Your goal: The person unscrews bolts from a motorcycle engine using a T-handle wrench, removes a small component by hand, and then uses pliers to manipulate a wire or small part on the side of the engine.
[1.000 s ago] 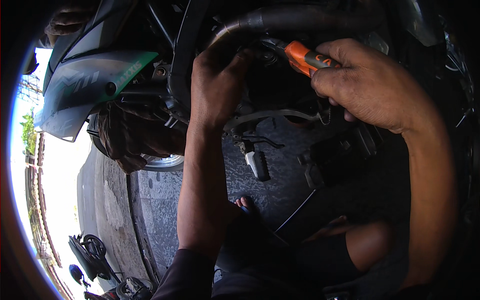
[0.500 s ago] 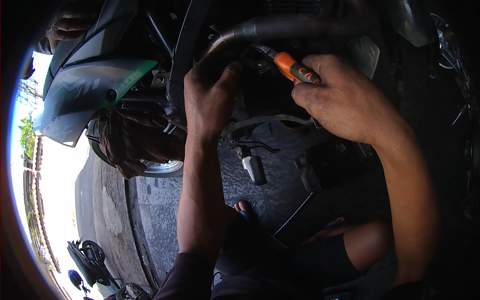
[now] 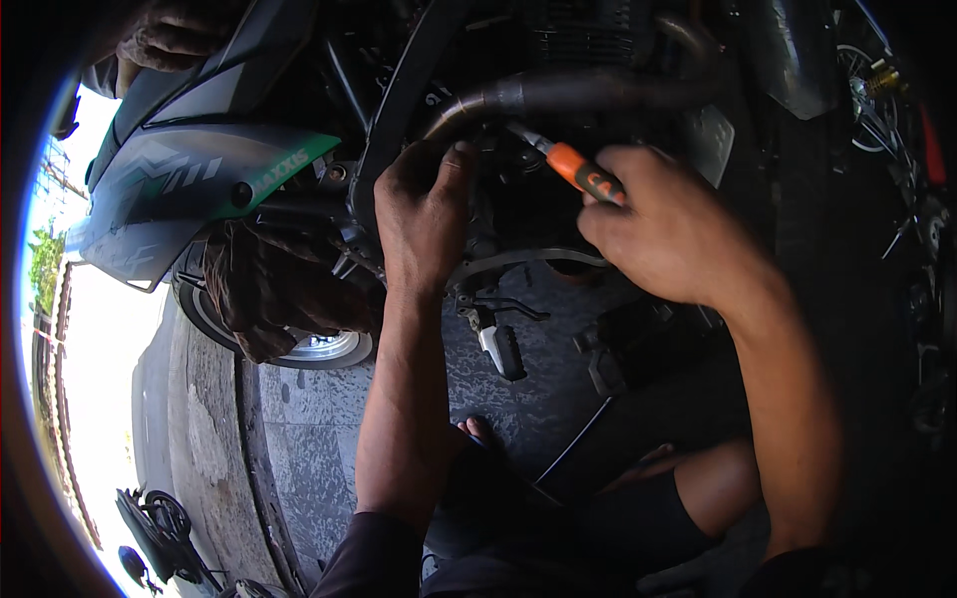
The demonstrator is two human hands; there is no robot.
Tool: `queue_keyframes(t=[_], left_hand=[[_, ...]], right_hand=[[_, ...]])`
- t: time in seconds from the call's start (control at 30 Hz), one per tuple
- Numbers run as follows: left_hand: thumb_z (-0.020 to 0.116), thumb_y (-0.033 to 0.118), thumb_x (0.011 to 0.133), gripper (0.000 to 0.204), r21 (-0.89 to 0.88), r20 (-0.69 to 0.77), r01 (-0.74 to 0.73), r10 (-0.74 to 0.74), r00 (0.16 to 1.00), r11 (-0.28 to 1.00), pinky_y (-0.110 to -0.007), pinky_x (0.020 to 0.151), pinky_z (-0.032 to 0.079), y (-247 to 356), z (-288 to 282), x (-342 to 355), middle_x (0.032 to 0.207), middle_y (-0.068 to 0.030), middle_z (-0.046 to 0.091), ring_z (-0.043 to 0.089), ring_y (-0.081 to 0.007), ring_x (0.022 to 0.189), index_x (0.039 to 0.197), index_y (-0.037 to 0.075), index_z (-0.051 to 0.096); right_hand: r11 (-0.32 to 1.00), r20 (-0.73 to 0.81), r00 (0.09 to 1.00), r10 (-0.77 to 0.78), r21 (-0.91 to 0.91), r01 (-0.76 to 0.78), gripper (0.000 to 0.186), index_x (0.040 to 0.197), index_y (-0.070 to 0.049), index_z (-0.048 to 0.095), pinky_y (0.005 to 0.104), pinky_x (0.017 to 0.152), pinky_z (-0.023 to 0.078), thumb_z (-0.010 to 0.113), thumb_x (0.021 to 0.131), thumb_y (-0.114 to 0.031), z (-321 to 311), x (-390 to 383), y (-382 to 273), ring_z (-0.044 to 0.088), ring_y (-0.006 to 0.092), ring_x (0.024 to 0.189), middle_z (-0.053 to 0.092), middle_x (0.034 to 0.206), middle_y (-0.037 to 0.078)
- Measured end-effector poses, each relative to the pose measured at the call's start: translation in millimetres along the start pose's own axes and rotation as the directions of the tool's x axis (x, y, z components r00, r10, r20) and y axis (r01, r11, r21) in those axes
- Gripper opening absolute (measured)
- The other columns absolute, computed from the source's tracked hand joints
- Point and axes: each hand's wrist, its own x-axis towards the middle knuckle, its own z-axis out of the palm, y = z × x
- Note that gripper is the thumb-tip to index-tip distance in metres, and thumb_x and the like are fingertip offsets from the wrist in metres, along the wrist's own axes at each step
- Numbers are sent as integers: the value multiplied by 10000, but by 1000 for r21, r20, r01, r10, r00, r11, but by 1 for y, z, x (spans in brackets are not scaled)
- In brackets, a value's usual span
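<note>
My right hand (image 3: pixel 663 219) is closed around an orange-and-dark handled tool (image 3: pixel 570 165). Its metal shank points up and left into the dark space below the bent exhaust pipe (image 3: pixel 588 90) of a motorcycle. The tool's working end is lost in shadow. My left hand (image 3: pixel 424 204) reaches in just left of that end, near the pipe, thumb raised and the other fingers curled inward. What those fingers hold is hidden. Below both hands a curved metal pedal lever (image 3: pixel 533 256) and a footrest (image 3: pixel 500 349) stick out from the motorcycle.
A grey-and-green fairing panel (image 3: pixel 199 174) lies at left, with dark brown gloves (image 3: pixel 269 289) below it near a wheel (image 3: pixel 334 347). My bent knee (image 3: pixel 718 483) is low right, over a tiled floor (image 3: pixel 329 409). Another motorcycle (image 3: pixel 164 528) stands outside at lower left.
The view has shifted, so the motorcycle sits slightly lower in it. My right hand, now blurred, has turned a little with the tool. My left hand stays at about the same spot by the pipe.
</note>
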Motion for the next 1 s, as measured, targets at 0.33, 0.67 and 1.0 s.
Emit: queue_keyframes(t=[0.33,0.67,1.0], left_hand=[[622,221,948,372,-134,76,-158,169,983,978,-377,937,517,-13,5,-3,1090,-229,707,688,-304,1057,1205,-47,646],[692,186,875,458,-102,89,-292,301,949,951,-405,932,526,-26,3,0,1104,-217,698,682,-329,1057,1263,-33,586],[597,151,950,373,193,452,-580,452,769,792,-440,969,518,-17,-30,16,1279,-188,624,642,-378,1111,1312,63,590]], right_hand=[[854,182,968,170,463,-237,162,884,-1,612,365,649,482,669,806,-131,13,-98,65,628,206,693,626,745,108],[910,349,888,300,176,-376,218,970,-4,656,334,676,501,690,801,-136,13,-150,129,631,191,716,648,775,82],[374,-13,554,833,750,-545,284,1084,-9,654,356,829,527,646,853,-175,156,-328,346,652,175,908,693,1001,87]])
